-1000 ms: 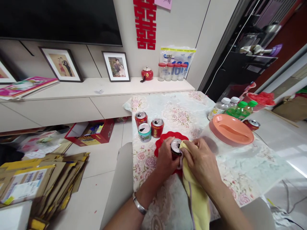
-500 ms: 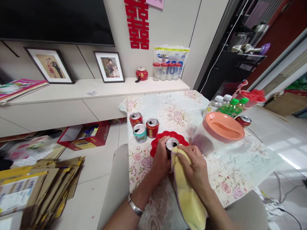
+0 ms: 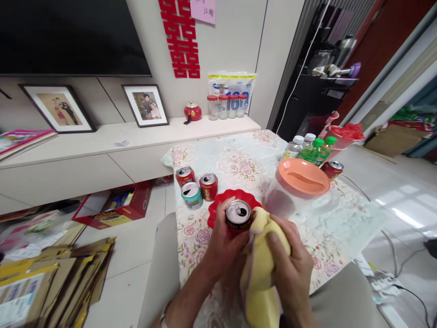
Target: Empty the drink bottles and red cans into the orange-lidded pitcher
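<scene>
My left hand (image 3: 221,243) is wrapped round an opened drink can (image 3: 238,217), its silver top facing up and its tab opening dark. In my right hand (image 3: 290,259) is a bunched yellow cloth (image 3: 264,259) with a purple edge, one end close against the can's right side; whether it touches cannot be made out. The cloth's lower part hangs toward my lap. Behind the can lies a red scalloped plate (image 3: 214,210), partly covered by my left hand and the can. To the left stand two red cans (image 3: 209,187) and a teal can (image 3: 191,196), all opened.
A clear tub with an orange lid (image 3: 303,176) stands right of the plate. Beyond it are several bottles (image 3: 316,152), a red can (image 3: 332,170) and a pink basket (image 3: 341,136). A flowered tablecloth (image 3: 242,166) covers the table. Flattened cardboard (image 3: 64,278) lies on the floor at left.
The can is nearer to me and shows larger, held up in my left hand. My right hand has moved back with the cloth, which is more bunched. The camera view has shifted right.
</scene>
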`<state>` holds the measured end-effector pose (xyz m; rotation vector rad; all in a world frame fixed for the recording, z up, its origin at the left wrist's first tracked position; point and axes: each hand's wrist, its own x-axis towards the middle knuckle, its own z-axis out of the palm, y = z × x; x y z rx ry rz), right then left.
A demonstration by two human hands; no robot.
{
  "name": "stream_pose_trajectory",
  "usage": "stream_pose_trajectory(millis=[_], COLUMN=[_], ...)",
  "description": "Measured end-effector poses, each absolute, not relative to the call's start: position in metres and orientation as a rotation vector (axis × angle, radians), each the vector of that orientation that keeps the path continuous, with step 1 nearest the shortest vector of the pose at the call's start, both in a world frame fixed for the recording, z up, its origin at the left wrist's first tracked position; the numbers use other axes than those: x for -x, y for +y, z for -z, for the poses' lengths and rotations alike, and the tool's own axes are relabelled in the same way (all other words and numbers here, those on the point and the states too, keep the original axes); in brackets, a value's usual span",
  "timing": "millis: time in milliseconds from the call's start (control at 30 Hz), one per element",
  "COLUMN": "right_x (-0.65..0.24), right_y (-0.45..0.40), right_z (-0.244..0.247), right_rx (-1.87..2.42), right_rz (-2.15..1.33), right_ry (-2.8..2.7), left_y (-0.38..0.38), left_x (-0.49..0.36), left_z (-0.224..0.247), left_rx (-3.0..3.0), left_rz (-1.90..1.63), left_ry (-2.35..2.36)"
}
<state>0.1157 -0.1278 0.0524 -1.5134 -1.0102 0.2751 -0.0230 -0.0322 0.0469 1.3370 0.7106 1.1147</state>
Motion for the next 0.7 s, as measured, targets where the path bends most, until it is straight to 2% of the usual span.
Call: stream_pose_trajectory(millis=[233, 367, 533, 700], right_x=[-0.068, -0.063, -0.068, -0.071], right_y=[-0.141, -0.138, -0.133, -0.125], right_z=[-0.063, -0.061, -0.065, -0.071], right_rx=[1.292, 1.22, 1.25, 1.246], right_rz=[0.065, -0.191, -0.604, -0.928], right_ry=[-1.385, -1.239, -1.022, -0.872], left_y=[-0.067, -0.079, -0.086, -0.088], left_x=[0.043, 0.048, 0.048, 0.048], left_z=[-0.061, -0.071, -0.077, -0.088], left_rx=[-1.168, -1.259, -1.501, -1.624], left_rz=[-1.212, -1.323, -1.494, -1.513], left_ry=[0.779, 0.905, 0.807, 0.722])
